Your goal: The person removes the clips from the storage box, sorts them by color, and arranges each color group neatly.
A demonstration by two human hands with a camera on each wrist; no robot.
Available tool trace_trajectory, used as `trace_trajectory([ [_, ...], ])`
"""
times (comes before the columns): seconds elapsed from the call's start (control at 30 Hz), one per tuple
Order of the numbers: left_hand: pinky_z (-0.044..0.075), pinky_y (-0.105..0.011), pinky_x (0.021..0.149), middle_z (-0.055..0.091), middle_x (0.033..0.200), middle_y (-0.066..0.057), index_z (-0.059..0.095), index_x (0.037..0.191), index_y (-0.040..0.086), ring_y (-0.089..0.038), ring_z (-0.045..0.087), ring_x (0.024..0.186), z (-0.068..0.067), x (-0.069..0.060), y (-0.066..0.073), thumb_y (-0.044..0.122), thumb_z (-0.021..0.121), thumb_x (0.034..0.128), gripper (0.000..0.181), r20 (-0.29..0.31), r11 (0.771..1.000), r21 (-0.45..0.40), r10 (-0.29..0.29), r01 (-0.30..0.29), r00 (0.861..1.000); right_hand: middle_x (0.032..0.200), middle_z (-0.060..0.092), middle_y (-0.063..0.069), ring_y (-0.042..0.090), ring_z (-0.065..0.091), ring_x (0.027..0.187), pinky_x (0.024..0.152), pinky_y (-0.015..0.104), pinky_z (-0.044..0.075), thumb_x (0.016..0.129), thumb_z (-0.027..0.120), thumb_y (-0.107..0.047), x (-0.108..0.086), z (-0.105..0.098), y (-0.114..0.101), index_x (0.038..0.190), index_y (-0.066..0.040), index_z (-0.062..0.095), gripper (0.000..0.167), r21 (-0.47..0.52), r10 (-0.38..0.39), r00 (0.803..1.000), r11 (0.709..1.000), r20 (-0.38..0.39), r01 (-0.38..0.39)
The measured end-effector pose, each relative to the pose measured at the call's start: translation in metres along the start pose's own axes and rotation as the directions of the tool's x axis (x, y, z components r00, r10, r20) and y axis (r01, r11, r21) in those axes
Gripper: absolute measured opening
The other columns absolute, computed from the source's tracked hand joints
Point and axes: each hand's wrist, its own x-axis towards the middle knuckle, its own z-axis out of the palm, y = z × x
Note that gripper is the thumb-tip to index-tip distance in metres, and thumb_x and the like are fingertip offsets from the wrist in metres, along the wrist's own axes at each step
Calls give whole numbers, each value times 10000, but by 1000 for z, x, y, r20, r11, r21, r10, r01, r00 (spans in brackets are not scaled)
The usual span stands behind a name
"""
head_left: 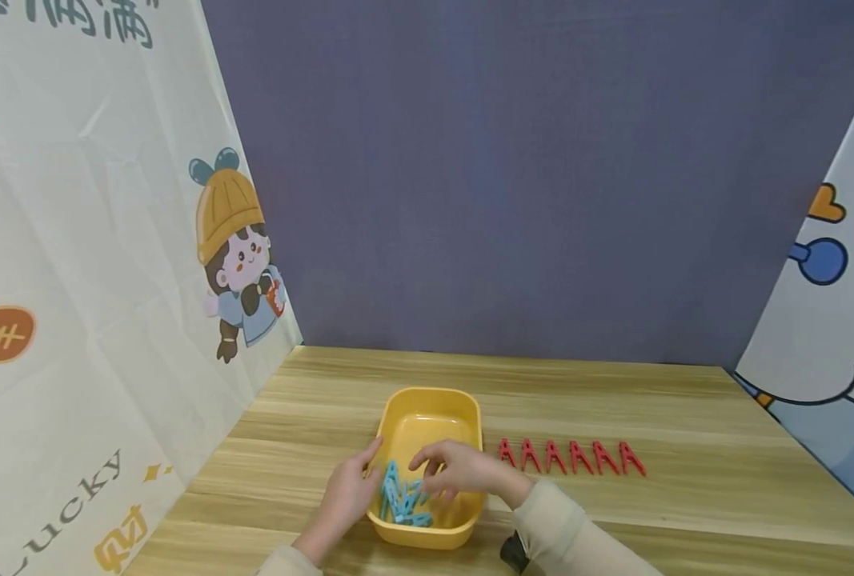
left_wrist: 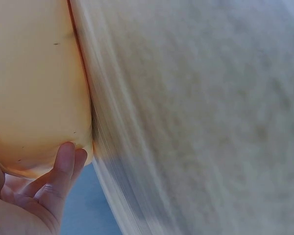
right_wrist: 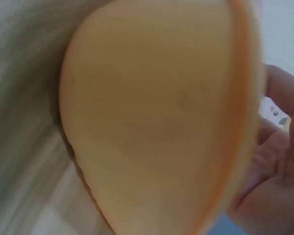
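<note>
A: L hand [head_left: 350,486] grips yellow bin [head_left: 427,541] by its L rim, fingers [left_wrist: 64,156] on outer wall.
B: & R hand [head_left: 466,468]?
A: Above bin, fingers loosely bent, slightly apart, nr blue clips [head_left: 398,502] lying inside; can't tell if touching one.
B: Red clips [head_left: 575,450]?
A: Six, in a row on table [head_left: 614,400], just R of bin.

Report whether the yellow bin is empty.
Not empty: several blue clips lie inside the yellow bin, toward its near end.
</note>
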Motion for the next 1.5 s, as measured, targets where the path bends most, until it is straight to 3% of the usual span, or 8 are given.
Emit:
trace_trajectory([
  [0.23, 429, -259, 494, 558, 1152, -287, 533, 1274, 8, -262, 574, 808, -1, 0, 0, 22, 553, 829, 445, -8, 1000, -1, 12, -12, 1000, 737, 592, 33, 134, 527, 520, 510, 325, 509, 814, 653, -21, 5, 15, 6, 1069, 44, 605, 267, 13, 12, 1000, 1000, 9, -12],
  [0.5, 455, -280, 540, 560, 1141, -293, 532, 1271, 0, -267, 572, 820, -1, 1, -1, 9, 555, 826, 446, -8, 1000, 0, 24, -24, 1000, 727, 593, 27, 165, 547, 529, 521, 367, 519, 797, 675, -42, 9, 25, 11, 978, 5, 621, 194, 0, 54, 999, 999, -11, -54],
  [0.73, 423, -242, 419, 543, 1148, -318, 516, 1287, 6, -185, 529, 575, -1, 0, -1, 3, 544, 835, 452, 1, 999, -36, 14, -14, 1000, 709, 598, -3, 142, 519, 557, 488, 299, 480, 784, 686, -39, 12, 29, 15, 843, 1, 615, 100, -19, 71, 996, 997, -60, -72],
  [0.97, 453, -241, 496, 550, 1150, -304, 518, 1285, 6, -278, 583, 822, -1, 0, 0, 22, 551, 841, 445, 3, 1000, -24, 6, -6, 1000, 665, 588, -34, 92, 479, 515, 463, 215, 414, 764, 696, -41, 12, 32, 17, 825, -15, 642, 86, -84, 65, 995, 994, -74, -71],
  [1.1, 443, -244, 460, 536, 1164, -313, 514, 1290, 9, -267, 583, 805, -1, 0, 0, 17, 541, 843, 448, 13, 999, -35, -7, 8, 1000, 676, 605, -59, 55, 514, 574, 526, 201, 430, 744, 712, -51, 12, 32, 19, 821, -29, 661, 95, -135, 41, 998, 990, -48, -47],
  [1.2, 429, -242, 423, 529, 1166, -323, 509, 1295, 10, -207, 558, 631, -1, -1, -1, 10, 533, 842, 453, 17, 999, -45, -13, 14, 1000, 674, 611, -72, 37, 520, 591, 541, 185, 432, 742, 709, -40, 12, 33, 19, 807, -28, 664, 80, -144, 23, 1000, 989, -12, -25],
  [1.33, 418, -236, 393, 518, 1172, -334, 498, 1305, 14, -115, 417, 443, 0, -1, -1, 10, 525, 848, 457, 23, 998, -66, -20, 22, 1000, 667, 610, -72, 31, 502, 560, 502, 164, 422, 759, 666, 10, 11, 34, 20, 778, -23, 653, 40, -126, 5, 999, 992, 44, 1],
  [1.5, 418, -233, 386, 507, 1180, -342, 490, 1311, 16, -93, 385, 418, 0, -1, -1, 8, 526, 853, 460, 27, 997, -78, -22, 24, 999, 699, 608, -77, 29, 512, 593, 527, 171, 433, 772, 626, 30, 9, 34, 19, 808, -24, 648, 69, -120, -2, 995, 993, 95, 13],
])
